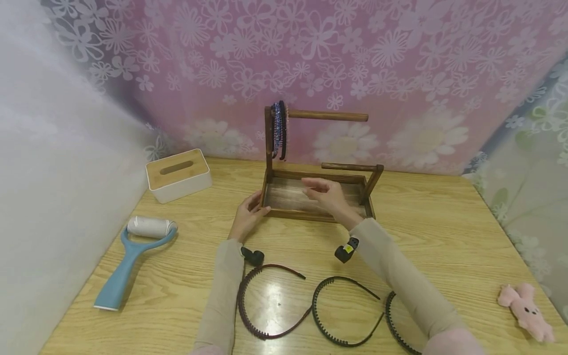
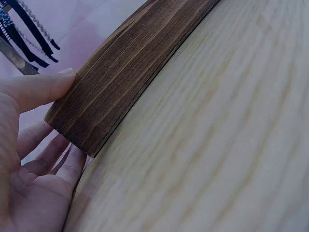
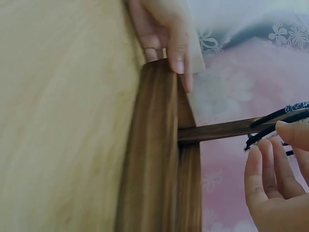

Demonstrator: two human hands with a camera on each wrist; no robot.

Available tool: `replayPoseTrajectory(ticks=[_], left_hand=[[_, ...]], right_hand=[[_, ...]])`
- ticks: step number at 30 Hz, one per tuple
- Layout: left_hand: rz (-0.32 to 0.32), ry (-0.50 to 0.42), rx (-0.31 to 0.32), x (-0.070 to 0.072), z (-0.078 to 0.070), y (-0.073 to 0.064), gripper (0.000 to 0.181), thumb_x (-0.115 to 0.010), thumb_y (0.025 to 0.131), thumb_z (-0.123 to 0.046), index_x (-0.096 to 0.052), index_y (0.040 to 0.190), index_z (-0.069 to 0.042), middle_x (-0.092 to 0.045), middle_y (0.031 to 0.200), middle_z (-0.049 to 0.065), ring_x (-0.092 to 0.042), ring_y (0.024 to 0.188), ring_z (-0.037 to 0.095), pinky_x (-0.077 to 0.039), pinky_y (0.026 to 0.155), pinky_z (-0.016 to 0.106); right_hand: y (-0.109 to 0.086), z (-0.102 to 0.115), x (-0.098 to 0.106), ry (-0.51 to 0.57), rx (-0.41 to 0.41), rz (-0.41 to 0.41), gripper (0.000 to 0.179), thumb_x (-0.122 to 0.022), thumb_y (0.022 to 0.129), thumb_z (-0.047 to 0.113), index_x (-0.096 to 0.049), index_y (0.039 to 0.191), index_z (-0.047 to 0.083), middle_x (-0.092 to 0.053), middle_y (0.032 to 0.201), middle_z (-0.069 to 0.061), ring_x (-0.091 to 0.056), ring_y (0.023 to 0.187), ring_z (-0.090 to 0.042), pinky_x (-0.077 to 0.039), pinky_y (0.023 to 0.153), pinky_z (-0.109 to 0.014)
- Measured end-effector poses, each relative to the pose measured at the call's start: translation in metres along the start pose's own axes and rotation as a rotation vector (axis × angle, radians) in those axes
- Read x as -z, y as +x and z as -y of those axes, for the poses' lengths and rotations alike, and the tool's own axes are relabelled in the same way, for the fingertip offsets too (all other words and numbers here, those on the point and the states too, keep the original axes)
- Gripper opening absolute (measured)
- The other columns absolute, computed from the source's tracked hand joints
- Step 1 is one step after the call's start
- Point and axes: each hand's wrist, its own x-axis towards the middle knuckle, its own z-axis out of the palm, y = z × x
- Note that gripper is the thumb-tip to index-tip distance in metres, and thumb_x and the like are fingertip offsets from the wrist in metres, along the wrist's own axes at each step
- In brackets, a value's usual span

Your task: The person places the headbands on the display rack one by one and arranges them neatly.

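Note:
A dark wooden rack with a shallow tray base and two horizontal bars stands at the back of the table. My left hand grips the tray's front left corner, thumb at the front rim and fingers round the left end. In the left wrist view that corner sits between thumb and fingers. Over the tray is my right hand, its fingers loosely bent with nothing between them. Several headbands, blue glittery and black ones among them, hang at the left end of the upper bar.
Toothed headbands lie in front: a dark red one, a dark green one and another partly under my right sleeve. At left are a tissue box and a blue-handled lint roller. A pink plush toy lies far right.

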Motion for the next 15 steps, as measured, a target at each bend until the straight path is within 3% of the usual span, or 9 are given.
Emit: replayPoseTrajectory(ticks=[9, 15], left_hand=[[-0.006, -0.024, -0.023, -0.001, 0.000, 0.000, 0.064, -0.070, 0.088, -0.005, -0.042, 0.146, -0.003, -0.040, 0.150, 0.018, -0.038, 0.141, 0.033, -0.038, 0.120, 0.037], [-0.001, -0.025, -0.012, -0.001, 0.000, 0.001, 0.064, -0.069, 0.088, -0.004, -0.042, 0.146, -0.003, -0.039, 0.151, 0.018, -0.037, 0.141, 0.033, -0.037, 0.120, 0.038]], right_hand=[[-0.042, -0.038, 0.034, -0.128, -0.036, 0.085, 0.049, -0.066, 0.094, 0.025, -0.056, 0.135, 0.000, -0.056, 0.139, -0.018, -0.063, 0.109, -0.010, -0.052, 0.105, -0.046], [-0.082, -0.060, 0.061, -0.250, -0.024, 0.163, 0.045, -0.063, 0.096, 0.023, -0.057, 0.134, 0.000, -0.058, 0.135, -0.022, -0.062, 0.112, -0.020, -0.055, 0.099, -0.043]])
